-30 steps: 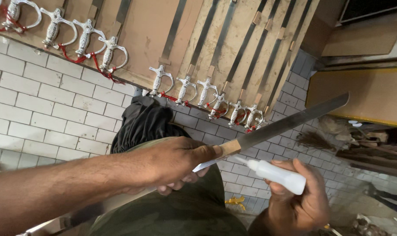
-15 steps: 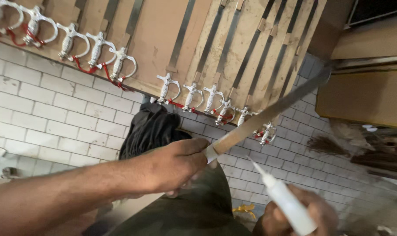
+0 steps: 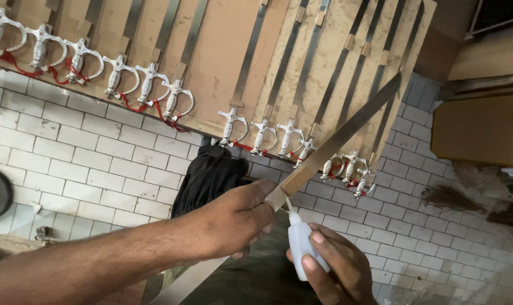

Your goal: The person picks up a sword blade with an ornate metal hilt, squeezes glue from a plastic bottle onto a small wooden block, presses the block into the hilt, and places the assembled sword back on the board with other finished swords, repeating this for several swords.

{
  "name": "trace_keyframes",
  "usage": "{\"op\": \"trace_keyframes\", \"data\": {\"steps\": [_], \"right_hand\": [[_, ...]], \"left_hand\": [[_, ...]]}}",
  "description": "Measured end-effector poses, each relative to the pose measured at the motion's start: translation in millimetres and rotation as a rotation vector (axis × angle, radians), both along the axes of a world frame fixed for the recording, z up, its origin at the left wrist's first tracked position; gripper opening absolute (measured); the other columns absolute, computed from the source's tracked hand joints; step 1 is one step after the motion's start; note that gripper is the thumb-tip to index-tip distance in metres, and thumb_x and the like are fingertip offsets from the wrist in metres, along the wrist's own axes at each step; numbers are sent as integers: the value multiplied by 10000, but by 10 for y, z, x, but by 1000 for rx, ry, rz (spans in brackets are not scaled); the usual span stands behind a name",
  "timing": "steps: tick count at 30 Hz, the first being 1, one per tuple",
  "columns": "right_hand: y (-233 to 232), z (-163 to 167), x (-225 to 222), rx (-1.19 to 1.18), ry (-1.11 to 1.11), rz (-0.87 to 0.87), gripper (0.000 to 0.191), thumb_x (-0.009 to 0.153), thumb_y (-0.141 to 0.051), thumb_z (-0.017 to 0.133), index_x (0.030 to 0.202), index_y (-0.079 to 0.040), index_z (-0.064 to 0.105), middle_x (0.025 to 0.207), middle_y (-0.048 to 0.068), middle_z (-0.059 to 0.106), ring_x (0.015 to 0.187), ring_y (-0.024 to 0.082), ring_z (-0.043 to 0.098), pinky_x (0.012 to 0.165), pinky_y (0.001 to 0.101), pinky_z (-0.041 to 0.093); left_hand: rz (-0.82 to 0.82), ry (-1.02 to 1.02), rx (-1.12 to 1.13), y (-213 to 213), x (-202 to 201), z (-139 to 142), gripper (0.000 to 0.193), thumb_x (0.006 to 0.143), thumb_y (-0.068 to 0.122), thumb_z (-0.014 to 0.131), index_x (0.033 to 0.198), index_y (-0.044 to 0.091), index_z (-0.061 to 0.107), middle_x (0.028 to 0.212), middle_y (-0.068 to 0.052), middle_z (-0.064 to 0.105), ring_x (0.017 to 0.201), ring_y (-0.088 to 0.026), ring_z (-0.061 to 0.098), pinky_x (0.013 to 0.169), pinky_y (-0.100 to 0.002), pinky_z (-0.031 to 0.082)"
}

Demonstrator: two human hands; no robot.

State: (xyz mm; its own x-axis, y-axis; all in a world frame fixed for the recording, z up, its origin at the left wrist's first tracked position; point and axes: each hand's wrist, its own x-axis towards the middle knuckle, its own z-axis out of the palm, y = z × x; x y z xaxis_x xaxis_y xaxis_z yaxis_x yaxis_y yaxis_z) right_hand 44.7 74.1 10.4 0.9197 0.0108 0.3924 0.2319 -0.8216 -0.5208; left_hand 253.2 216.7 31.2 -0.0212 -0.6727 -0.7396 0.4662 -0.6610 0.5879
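1. My left hand (image 3: 234,217) is wrapped round a long flat steel blade (image 3: 347,131), its fingers (image 3: 266,199) clamped where the bare grey metal meets a pale tan sleeve that looks like card or wood.
2. The blade runs up and to the right from those fingers, smooth and dull-shiny with straight edges. Its lower end passes under my palm and comes out below as a flat pale strip, cut off by the bottom edge.
3. My right hand (image 3: 332,268) grips a small white plastic squeeze bottle (image 3: 302,245), its fingers closed on the soft body. The bottle's thin nozzle points up and meets the blade just beside my left fingers. I cannot tell whether anything is coming out.
4. Above both hands leans a scuffed tan board (image 3: 222,62) carrying more bare blades and rows of silvery cast sword hilts (image 3: 234,127) with curved guards and red tassels.
5. Behind my left fingers hangs a crumpled black cloth (image 3: 208,175) against a white tiled floor (image 3: 87,158). Brown cardboard boxes (image 3: 482,130) lie well to the right, and a dark round thing at the left edge is too cropped to name.
6. Compared with half a second ago, the bottle has come up from well below the blade to touch it, and the view has shifted, so the hilts now sit further right.
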Motion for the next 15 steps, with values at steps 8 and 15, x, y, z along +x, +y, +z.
{"op": "trace_keyframes", "data": {"steps": [8, 15], "right_hand": [[75, -94, -191, -104, 10, -84, 637, 831, -50, 861, 1342, -136, 490, 1289, 107, 530, 1127, 283, 703, 934, 421, 675], [15, -339, -439, 702, -125, -354, 463, 985, -110, 740, 1360, -63, 473, 1209, 175, 610, 1012, 249, 725, 893, 431, 674]], "left_hand": [[51, 69, 49, 64, -5, -89, 358, 978, 222, 441, 1307, 114, 535, 800, -21, 545, 615, -102, 518, 472, -269, 474], [168, -122, 96, -13, 613, -483, 320, 1008, 263, 500, 1120, 4, 653, 748, -89, 668, 549, -159, 610, 421, -312, 496]]}}
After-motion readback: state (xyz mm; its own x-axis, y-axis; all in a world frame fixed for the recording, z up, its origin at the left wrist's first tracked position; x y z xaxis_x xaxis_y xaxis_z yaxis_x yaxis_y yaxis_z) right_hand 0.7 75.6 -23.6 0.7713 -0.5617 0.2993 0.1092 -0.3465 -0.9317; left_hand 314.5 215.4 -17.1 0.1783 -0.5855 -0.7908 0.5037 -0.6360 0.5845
